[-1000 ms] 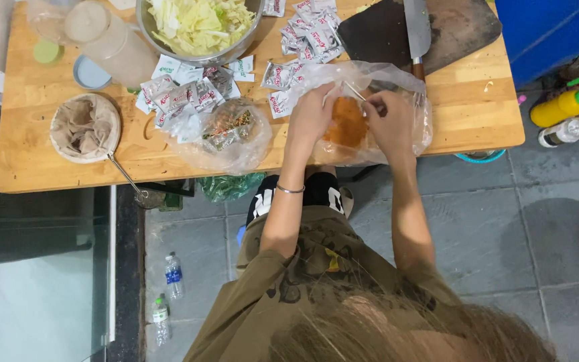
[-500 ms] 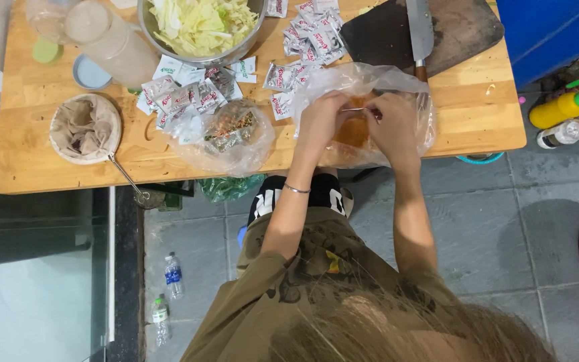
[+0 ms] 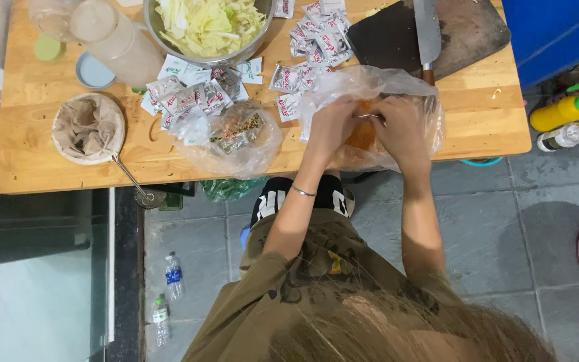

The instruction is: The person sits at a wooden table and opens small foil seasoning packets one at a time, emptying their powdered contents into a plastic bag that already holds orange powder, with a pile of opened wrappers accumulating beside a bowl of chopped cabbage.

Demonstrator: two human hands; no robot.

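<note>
Clear plastic bag with orange contents was held at wooden table edge, left hand and right hand closed on its film; since earlier, hands drawn together, small packet pinched between. Cleaver on dark board behind bag; sachets, second bag crowded leftward.

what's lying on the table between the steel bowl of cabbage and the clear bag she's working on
In the head view, a scatter of small silver seasoning sachets lies between the steel bowl of shredded cabbage and the clear plastic bag.
</note>
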